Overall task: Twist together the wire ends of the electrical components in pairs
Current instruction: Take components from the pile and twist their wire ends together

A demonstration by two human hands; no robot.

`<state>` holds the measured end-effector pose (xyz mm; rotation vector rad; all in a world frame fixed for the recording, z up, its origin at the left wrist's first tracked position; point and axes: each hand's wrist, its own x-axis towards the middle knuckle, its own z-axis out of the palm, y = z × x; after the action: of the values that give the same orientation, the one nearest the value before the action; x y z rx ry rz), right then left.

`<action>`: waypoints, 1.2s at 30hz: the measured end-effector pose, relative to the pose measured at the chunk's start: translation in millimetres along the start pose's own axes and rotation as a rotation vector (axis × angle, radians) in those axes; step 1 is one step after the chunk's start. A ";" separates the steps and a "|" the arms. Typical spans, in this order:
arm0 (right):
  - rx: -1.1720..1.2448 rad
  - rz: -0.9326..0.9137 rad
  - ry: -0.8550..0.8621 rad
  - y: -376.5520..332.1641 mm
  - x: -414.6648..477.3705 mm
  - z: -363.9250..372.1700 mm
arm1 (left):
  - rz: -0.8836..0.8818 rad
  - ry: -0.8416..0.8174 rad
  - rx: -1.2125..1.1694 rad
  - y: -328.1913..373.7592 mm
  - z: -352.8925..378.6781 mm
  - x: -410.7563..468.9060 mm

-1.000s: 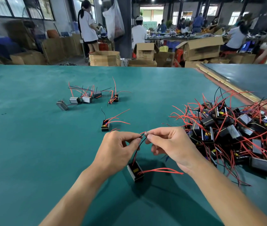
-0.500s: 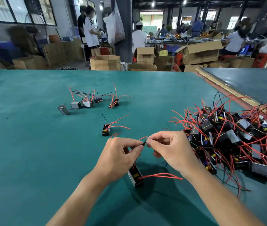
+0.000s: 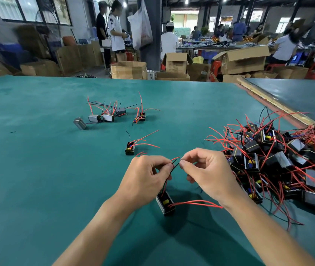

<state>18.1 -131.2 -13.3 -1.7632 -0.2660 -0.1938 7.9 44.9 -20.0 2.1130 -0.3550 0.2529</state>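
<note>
A small black component (image 3: 165,203) with a yellow part inside stands on the green table (image 3: 37,179) below my hands. Its black and red wires (image 3: 174,164) rise between my fingers. My left hand (image 3: 145,179) pinches these wires just below their tips. My right hand (image 3: 208,173) pinches the wire ends between thumb and forefinger. Two loose red wires (image 3: 197,203) trail from the component to the right, under my right wrist.
A big tangled pile of components (image 3: 279,166) with red and black wires lies at the right. One component (image 3: 130,148) stands ahead, and a small group (image 3: 106,116) lies further back left. Cardboard boxes and people are beyond the table's far edge.
My hands stay together on the wire ends, my fingers shifting slightly on them. The view has tilted up a little; the component has not moved.
</note>
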 end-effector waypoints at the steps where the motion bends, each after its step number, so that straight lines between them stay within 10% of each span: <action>1: -0.005 -0.014 0.002 0.2 -0.2 -0.1 | -0.001 -0.003 0.003 0.4 0.0 0.0; 36: -0.179 -0.110 0.006 3.2 -0.9 -2.8 | 0.011 0.033 0.038 3.1 0.0 -1.2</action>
<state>18.2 -134.6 -16.0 -1.9261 -0.3509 -0.3096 5.7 43.5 -17.9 2.1420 -0.3453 0.3028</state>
